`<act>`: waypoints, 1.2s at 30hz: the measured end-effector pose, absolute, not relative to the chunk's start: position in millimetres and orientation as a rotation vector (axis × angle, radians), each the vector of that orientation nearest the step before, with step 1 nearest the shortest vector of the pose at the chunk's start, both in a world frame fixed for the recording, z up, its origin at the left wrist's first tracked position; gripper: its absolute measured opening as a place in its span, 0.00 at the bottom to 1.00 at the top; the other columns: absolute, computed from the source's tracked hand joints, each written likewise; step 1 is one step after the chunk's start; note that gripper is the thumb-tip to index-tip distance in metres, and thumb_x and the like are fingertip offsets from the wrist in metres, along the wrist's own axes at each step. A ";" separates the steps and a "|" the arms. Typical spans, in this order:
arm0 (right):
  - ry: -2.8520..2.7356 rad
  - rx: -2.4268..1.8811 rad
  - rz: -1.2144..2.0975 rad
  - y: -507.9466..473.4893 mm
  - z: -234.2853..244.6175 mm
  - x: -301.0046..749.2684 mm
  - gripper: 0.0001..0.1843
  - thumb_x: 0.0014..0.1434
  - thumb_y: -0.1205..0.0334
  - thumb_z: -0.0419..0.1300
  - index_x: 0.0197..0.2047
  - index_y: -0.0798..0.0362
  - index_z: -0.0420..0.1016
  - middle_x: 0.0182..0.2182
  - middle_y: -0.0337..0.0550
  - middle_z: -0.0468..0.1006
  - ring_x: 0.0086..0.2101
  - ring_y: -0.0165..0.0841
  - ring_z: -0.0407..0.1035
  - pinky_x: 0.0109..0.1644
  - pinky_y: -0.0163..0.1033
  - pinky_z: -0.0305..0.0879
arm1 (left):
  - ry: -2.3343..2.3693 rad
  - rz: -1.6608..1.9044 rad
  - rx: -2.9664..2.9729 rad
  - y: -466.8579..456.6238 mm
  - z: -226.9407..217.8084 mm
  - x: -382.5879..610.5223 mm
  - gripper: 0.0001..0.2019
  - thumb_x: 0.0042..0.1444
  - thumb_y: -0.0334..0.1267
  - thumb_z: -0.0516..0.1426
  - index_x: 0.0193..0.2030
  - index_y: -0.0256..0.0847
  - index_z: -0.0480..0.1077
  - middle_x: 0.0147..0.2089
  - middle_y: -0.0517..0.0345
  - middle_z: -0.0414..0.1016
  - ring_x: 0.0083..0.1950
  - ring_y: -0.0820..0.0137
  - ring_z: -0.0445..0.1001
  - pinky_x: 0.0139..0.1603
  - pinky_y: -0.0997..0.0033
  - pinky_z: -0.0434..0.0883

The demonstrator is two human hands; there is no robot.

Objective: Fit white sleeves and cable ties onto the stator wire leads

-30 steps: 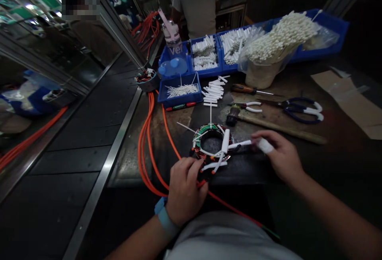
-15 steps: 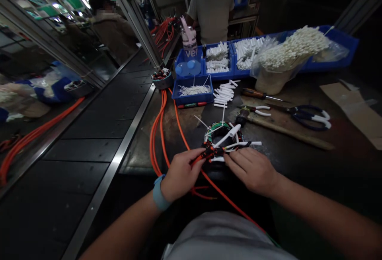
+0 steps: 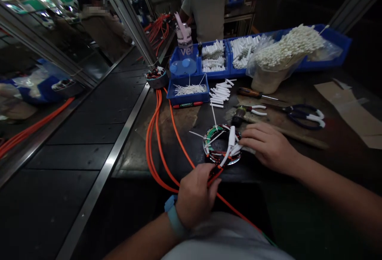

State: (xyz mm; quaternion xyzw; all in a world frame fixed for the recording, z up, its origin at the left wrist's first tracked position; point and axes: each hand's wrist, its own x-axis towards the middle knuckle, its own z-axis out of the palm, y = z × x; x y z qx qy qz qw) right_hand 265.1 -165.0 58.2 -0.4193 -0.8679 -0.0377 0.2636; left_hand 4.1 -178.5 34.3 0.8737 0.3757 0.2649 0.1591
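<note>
A round motor stator with coloured windings and white sleeved leads lies on the dark workbench in front of me. My left hand, with a blue wristband, is closed around the orange and black lead wires at the stator's near edge. My right hand rests on the stator's right side, its fingers bent over the white sleeves.
Orange cables run along the bench's left edge beside a conveyor. Blue bins of white tubes, a bag of tubes, loose sleeves, a hammer, pliers, a screwdriver and scissors lie behind. Two people stand farther back.
My left hand slid back toward me along the orange leads. My right hand shifted from the stator's near side to its right side. The stator now lies flat.
</note>
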 end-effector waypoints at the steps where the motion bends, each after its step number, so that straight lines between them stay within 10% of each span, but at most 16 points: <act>1: -2.342 -1.133 -0.130 -166.4 57.8 263.9 0.16 0.63 0.74 0.45 0.41 0.56 0.73 0.38 0.50 0.73 0.42 0.40 0.63 0.46 0.46 0.61 | 1.109 0.784 2.512 -180.9 29.7 6.6 0.17 0.53 0.33 0.57 0.50 0.37 0.62 0.41 0.49 0.75 0.39 0.62 0.76 0.38 0.64 0.74; 14: -2.372 -0.882 0.193 -151.5 58.3 284.8 0.16 0.67 0.71 0.44 0.47 0.59 0.72 0.39 0.52 0.72 0.40 0.37 0.65 0.43 0.42 0.64 | 0.992 0.383 1.928 -145.4 62.8 1.1 0.21 0.54 0.34 0.57 0.56 0.42 0.65 0.56 0.53 0.72 0.56 0.67 0.69 0.60 0.67 0.64; 36: -2.375 -1.077 0.382 -142.9 67.0 260.4 0.05 0.56 0.74 0.56 0.33 0.56 0.67 0.32 0.44 0.67 0.34 0.36 0.59 0.39 0.39 0.54 | 1.177 0.486 1.799 -167.5 42.8 13.7 0.08 0.55 0.35 0.56 0.42 0.39 0.70 0.33 0.60 0.77 0.33 0.74 0.74 0.35 0.77 0.69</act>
